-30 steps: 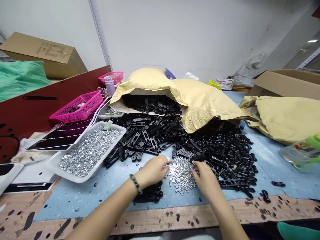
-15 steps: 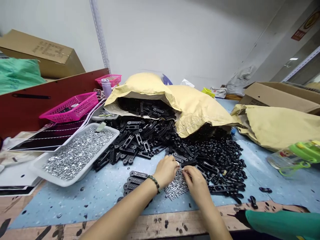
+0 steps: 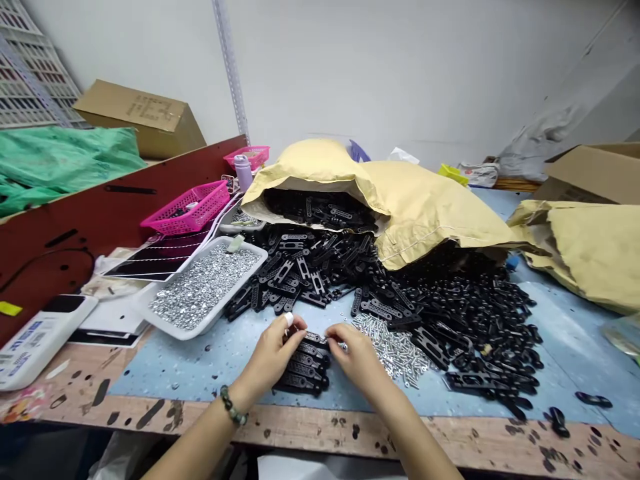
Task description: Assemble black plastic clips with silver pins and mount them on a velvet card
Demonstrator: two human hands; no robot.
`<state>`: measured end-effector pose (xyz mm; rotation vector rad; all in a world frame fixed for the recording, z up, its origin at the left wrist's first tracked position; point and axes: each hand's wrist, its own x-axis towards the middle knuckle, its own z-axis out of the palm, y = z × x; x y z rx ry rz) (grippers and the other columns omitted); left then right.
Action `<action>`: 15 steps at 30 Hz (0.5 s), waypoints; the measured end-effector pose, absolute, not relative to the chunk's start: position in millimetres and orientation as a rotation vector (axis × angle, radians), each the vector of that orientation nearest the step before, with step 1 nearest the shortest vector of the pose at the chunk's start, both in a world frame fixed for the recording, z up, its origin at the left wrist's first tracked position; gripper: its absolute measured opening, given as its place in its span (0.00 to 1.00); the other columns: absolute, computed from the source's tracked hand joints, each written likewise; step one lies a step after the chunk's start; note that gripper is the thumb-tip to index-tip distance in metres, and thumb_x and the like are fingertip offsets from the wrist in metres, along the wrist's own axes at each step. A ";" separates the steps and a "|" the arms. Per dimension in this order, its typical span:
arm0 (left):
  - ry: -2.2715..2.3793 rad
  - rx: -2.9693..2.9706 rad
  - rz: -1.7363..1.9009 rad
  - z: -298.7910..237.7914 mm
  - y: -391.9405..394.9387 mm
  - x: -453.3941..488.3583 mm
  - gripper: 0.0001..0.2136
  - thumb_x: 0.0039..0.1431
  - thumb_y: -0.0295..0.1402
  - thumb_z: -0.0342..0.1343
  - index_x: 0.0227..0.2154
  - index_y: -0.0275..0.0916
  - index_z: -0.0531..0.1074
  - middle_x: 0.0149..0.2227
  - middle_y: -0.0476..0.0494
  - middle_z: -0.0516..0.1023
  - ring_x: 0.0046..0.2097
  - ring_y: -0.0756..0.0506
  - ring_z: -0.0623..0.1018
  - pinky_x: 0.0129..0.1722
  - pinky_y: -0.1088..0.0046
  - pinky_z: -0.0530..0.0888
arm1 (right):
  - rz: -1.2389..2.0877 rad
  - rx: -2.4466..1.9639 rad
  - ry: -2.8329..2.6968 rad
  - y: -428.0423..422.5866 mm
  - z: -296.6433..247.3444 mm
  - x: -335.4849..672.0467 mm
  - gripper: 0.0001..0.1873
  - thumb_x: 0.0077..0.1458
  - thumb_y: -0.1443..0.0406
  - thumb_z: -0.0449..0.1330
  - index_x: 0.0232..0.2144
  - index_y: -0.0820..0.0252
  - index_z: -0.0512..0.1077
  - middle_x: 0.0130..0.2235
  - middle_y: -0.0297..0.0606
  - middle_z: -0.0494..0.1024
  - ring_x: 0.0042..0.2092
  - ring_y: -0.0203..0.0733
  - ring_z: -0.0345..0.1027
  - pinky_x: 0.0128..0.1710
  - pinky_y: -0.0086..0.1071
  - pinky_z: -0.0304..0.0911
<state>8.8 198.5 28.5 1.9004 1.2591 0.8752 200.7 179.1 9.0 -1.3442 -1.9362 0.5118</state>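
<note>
Left hand point(image 3: 273, 350) grips a small stack point(image 3: 306, 373) of black plates near the bench point(image 3: 190, 363) front. Right hand point(image 3: 357, 355) is pinched shut beside it, contents unclear. Only this 1 stack looks gathered. The big heap point(image 3: 425, 300) and screws point(image 3: 397, 348) lie loose.

Black, silver and pale blue, with pink accents
The slotted plates point(image 3: 306, 368) are black, screws point(image 3: 395, 347) silver; the mat point(image 3: 200, 363) is pale blue flecked with dark specks; paper sacks point(image 3: 425, 207) tan, mesh baskets point(image 3: 193, 207) hot pink, tray point(image 3: 170, 325) white, board point(image 3: 75, 227) dark red, plastic sheet point(image 3: 60, 157) green.
</note>
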 end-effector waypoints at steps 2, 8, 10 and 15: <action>1.312 2.035 0.834 21.9 190.2 8.7 0.04 0.62 0.30 0.49 0.34 0.40 0.68 0.34 0.48 0.74 0.38 0.46 0.74 0.38 0.71 0.71 | 0.473 -1.306 -2.035 185.5 7.5 191.3 0.09 0.55 0.74 0.53 0.33 0.57 0.70 0.33 0.36 0.75 0.36 0.41 0.69 0.38 0.32 0.65; 1.325 2.330 0.751 10.2 180.8 21.4 0.05 0.58 0.23 0.51 0.30 0.39 0.68 0.33 0.46 0.73 0.38 0.43 0.72 0.40 0.64 0.68 | 0.322 -1.300 -2.193 188.4 2.2 184.3 0.10 0.60 0.73 0.50 0.32 0.58 0.68 0.31 0.38 0.71 0.35 0.43 0.64 0.36 0.35 0.62; 1.330 2.382 0.736 9.4 179.9 22.0 0.06 0.58 0.23 0.50 0.29 0.39 0.68 0.32 0.45 0.73 0.38 0.42 0.71 0.39 0.63 0.67 | 0.285 -1.300 -2.210 187.8 0.0 184.4 0.10 0.61 0.73 0.48 0.32 0.58 0.67 0.31 0.38 0.71 0.35 0.43 0.64 0.35 0.34 0.62; 1.364 2.450 0.684 10.6 179.5 22.0 0.07 0.59 0.23 0.48 0.29 0.39 0.69 0.31 0.43 0.72 0.38 0.42 0.70 0.39 0.63 0.66 | 0.250 -1.231 -2.264 186.2 -2.8 188.8 0.11 0.62 0.72 0.46 0.32 0.58 0.67 0.31 0.38 0.70 0.35 0.43 0.63 0.36 0.34 0.61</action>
